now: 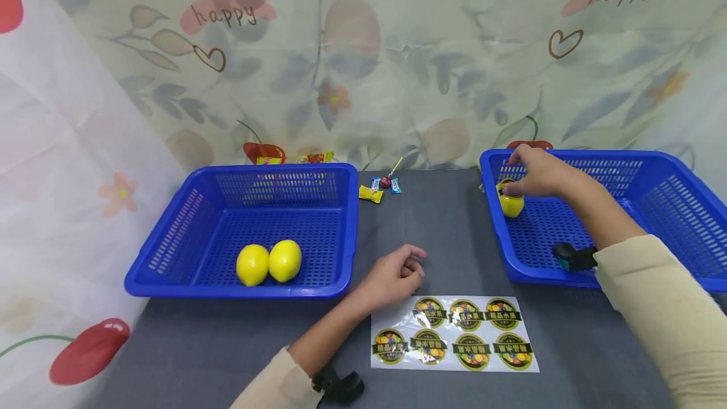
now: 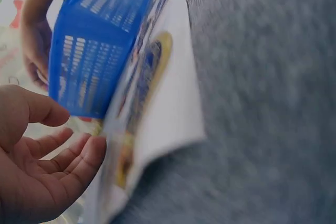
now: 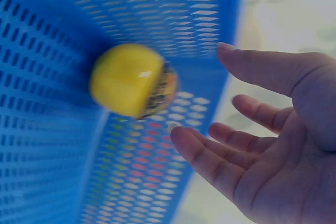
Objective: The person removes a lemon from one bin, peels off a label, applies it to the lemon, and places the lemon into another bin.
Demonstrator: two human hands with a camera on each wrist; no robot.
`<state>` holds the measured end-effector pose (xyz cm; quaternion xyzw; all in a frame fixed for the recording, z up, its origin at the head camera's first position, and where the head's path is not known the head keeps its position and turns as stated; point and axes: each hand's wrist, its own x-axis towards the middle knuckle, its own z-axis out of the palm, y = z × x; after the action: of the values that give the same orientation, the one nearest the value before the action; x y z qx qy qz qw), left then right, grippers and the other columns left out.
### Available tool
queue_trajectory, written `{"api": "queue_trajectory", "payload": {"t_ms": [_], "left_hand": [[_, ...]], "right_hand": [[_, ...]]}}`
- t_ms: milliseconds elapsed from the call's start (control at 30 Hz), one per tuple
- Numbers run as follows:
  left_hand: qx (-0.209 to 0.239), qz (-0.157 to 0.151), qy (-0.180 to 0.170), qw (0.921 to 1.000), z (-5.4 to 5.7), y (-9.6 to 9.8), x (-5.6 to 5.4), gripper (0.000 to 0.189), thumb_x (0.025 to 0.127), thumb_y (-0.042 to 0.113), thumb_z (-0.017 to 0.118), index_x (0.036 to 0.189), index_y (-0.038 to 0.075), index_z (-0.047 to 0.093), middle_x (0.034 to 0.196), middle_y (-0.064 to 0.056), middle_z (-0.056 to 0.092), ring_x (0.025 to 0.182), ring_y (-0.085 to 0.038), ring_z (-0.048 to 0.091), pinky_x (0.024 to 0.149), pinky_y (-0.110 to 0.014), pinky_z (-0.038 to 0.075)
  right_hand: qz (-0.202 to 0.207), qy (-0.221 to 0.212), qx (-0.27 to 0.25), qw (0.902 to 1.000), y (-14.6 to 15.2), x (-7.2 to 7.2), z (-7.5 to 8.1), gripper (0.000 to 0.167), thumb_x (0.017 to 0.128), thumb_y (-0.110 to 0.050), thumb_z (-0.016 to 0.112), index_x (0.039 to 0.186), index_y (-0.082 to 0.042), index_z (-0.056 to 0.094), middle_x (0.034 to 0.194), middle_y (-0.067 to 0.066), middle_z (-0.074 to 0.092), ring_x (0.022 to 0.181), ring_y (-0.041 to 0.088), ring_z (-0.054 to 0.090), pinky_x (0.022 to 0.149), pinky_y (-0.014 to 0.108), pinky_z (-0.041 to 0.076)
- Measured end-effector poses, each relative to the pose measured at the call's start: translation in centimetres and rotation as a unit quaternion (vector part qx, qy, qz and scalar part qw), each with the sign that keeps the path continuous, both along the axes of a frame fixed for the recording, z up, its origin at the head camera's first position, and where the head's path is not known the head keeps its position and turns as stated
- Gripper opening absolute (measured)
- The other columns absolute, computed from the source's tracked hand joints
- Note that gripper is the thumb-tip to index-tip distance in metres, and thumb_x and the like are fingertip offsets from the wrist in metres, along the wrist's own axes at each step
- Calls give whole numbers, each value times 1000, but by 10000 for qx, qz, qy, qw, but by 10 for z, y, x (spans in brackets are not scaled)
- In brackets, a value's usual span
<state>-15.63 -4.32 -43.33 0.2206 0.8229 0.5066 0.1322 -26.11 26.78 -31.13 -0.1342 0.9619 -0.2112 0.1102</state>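
Cream-coloured sleeves (image 1: 284, 380) with black wrist-worn devices (image 1: 343, 389) come in nearest the viewer. Between them, on a grey cloth-covered table (image 1: 431, 226), lies a white sheet (image 1: 392, 313) with seven round black-and-gold fruit labels (image 1: 471, 351). A person's left hand (image 1: 393, 278) is beside its far edge, fingers loosely bent and holding nothing; whether it touches the sheet, one cannot tell. At right, the right hand (image 1: 539, 172) is over a blue perforated plastic basket (image 1: 636, 242), thumb and fingers spread, apart from a yellow lemon-shaped fruit (image 1: 513, 208) bearing a dark label. This fruit sits inside, near the left wall, partly covered by the hand in the head view. Two plain yellow lemons (image 1: 285, 261) touch in a matching left basket (image 1: 318, 226), whose far wall partly blocks colourful wrappers (image 1: 316, 158). Small sweets (image 1: 370, 194) and a lollipop (image 1: 385, 182) lie between the baskets, before a flowered curtain (image 1: 397, 93).
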Motion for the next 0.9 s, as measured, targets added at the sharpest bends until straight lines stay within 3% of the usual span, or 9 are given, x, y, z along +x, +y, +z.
{"api": "queue_trajectory", "payload": {"t_ms": [200, 333, 467, 567, 700, 800, 900], "left_hand": [[139, -443, 123, 9988, 24, -2, 10, 31, 98, 14, 58, 129, 8, 61, 108, 0, 65, 93, -9, 62, 82, -26, 51], [527, -586, 116, 9968, 49, -10, 19, 29, 100, 15, 58, 129, 12, 61, 112, -2, 65, 97, -10, 63, 82, -26, 53], [717, -532, 432, 9951, 68, -23, 23, 29, 101, 14, 58, 130, 12, 61, 115, -3, 66, 102, -11, 64, 85, -30, 54], [574, -215, 770, 9951, 77, -40, 22, 29, 100, 13, 59, 129, 13, 61, 116, -1, 66, 104, -13, 63, 87, -34, 54], [-64, 557, 1153, 9917, 84, -71, 16, 28, 99, 17, 63, 128, 15, 63, 117, 1, 66, 104, -15, 62, 87, -38, 55], [-643, 1263, 1402, 9799, 86, -99, 7, 30, 99, 19, 65, 128, 14, 63, 119, -3, 65, 107, -19, 62, 88, -43, 55], [-1265, 1724, 1316, 9680, 86, -129, -2, 33, 98, 20, 67, 129, 11, 61, 125, -10, 63, 113, -28, 61, 92, -49, 53]], "right_hand": [[334, 331, -315, 9984, -16, 38, 17, 47, 95, -14, 69, 128, 9, 45, 130, 34, 51, 111, 49, 57, 89, 60, 49], [483, 754, -530, 9946, -29, 74, 17, 42, 95, -14, 70, 127, 4, 49, 126, 27, 56, 114, 45, 59, 88, 59, 51], [841, 1440, -720, 9834, -42, 108, 11, 37, 92, -9, 73, 124, -3, 55, 119, 17, 62, 103, 33, 66, 81, 50, 56], [1408, 1748, -986, 9695, -48, 130, -3, 34, 89, -5, 75, 120, -10, 59, 107, 2, 64, 90, 14, 64, 70, 36, 57], [2148, 1375, -1320, 9579, -51, 154, -33, 33, 88, -6, 76, 115, -18, 62, 99, -11, 59, 79, 1, 57, 62, 24, 53], [2288, 764, -1282, 9620, -51, 165, -59, 32, 88, -11, 77, 115, -20, 63, 103, -11, 59, 78, 0, 55, 62, 24, 51], [2129, 497, -970, 9710, -50, 168, -82, 33, 87, -18, 79, 117, -20, 64, 107, -8, 60, 83, 3, 57, 66, 27, 52]]}}
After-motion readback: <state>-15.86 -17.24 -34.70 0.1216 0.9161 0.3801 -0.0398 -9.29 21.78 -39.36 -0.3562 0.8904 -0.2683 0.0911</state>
